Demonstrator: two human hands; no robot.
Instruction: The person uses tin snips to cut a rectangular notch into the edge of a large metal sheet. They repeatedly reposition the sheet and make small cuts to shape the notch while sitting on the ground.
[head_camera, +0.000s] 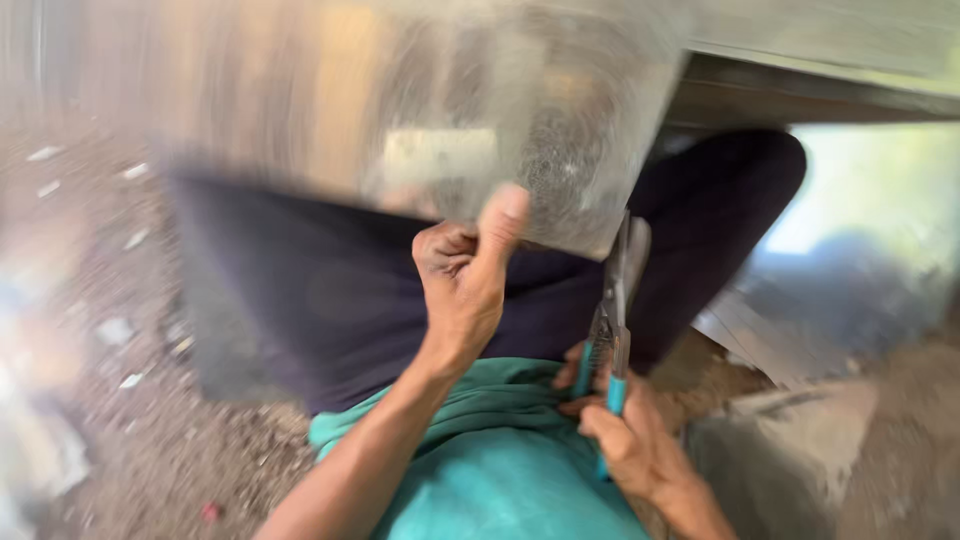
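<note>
Over the person's lap, a large metal sheet (400, 110) is pinched at its lower edge by the left hand (462, 285). At its right edge, the right hand (630, 440) is clamped on blue-handled snips (612, 320), blades meeting the metal: cutting looks underway, and steady feeding matters next.

A rough metalworking spot, likely a workshop: a dull grey sheet of metal (400, 110), teal-handled tin snips (610, 330), and a gritty dirt floor strewn with scraps (130, 380).
</note>
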